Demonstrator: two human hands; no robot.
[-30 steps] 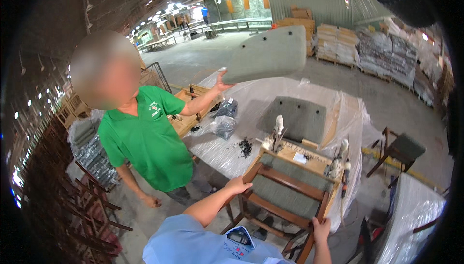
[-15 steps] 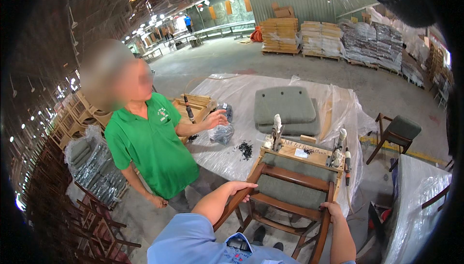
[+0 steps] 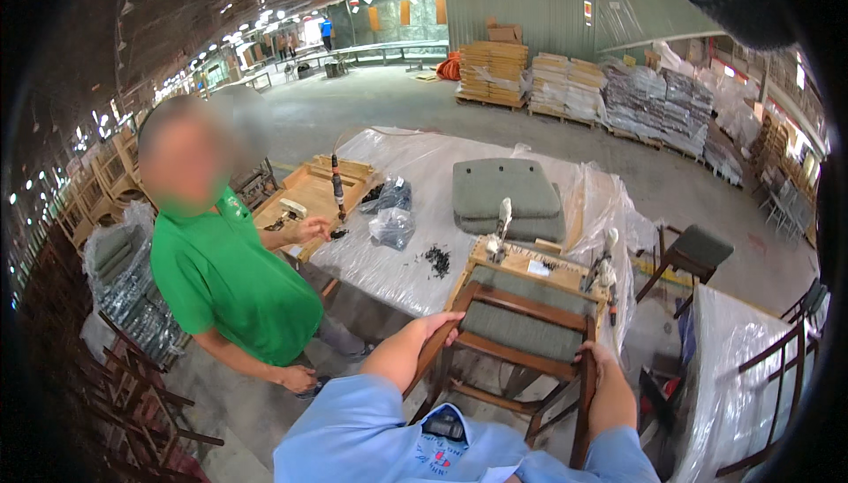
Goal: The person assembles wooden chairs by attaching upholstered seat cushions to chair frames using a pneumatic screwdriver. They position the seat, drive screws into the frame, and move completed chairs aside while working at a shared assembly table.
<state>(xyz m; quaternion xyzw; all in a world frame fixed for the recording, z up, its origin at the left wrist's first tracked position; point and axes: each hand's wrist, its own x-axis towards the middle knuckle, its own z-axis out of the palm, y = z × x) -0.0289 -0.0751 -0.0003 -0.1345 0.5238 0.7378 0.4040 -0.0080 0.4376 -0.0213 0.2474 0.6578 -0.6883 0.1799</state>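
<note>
In a large hall, grey panels lie stacked on the far part of a plastic-covered table. Near side, by a wooden jig, is a dark wooden chair frame; left hand grips its left post, right hand its right.

Dark wooden chair, apparently tilted
</note>
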